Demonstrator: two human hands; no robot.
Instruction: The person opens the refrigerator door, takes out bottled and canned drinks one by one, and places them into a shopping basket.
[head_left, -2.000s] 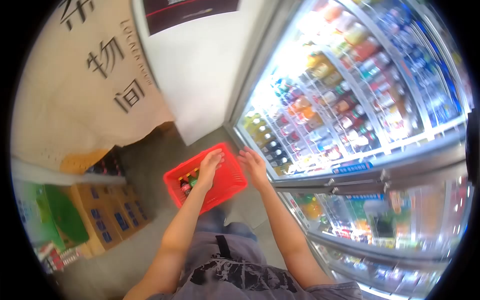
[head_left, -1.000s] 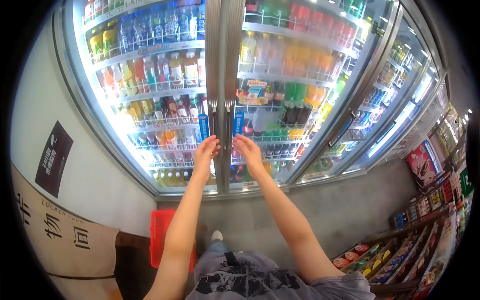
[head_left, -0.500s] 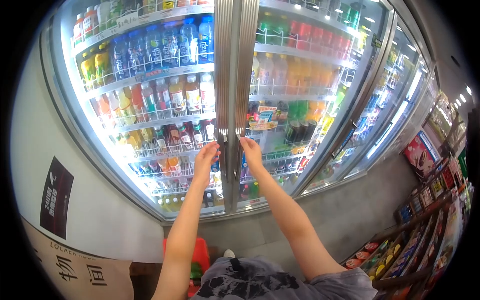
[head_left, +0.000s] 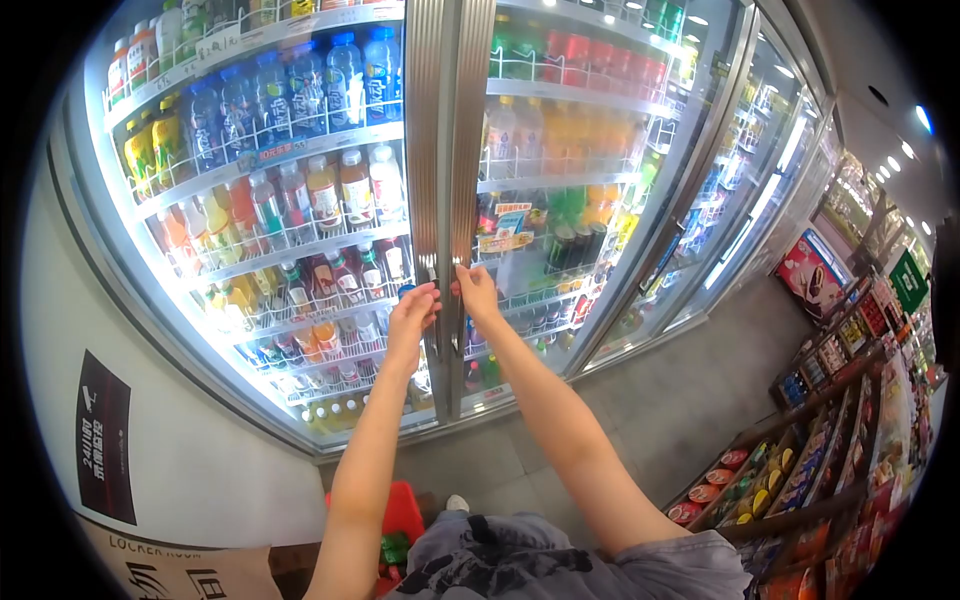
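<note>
My right hand [head_left: 477,291] has its fingers curled at the long metal handle [head_left: 459,330] of the right-hand glass door. Its fingertips are partly hidden behind the handle. My left hand [head_left: 411,318] is beside the left door handle [head_left: 427,270], its fingers loosely bent and slightly apart, with nothing seen in them. Its fingertips overlap the handle in view; whether they touch cannot be told. Both doors of the lit drinks fridge look closed, their metal frames [head_left: 468,120] meeting in the middle. Behind the glass, blue-labelled bottles [head_left: 343,80] and juice bottles [head_left: 322,190] stand in rows.
A red basket [head_left: 400,508] with green items stands on the floor by my left forearm. White wall with a black sign [head_left: 105,437] is at the left. More fridge doors [head_left: 745,200] run to the right, and snack shelves [head_left: 790,480] stand at the lower right.
The fridge has shifted left in view as my head turned right. My left fingertips have come closer to the left handle in view. My right hand stays at the right handle.
</note>
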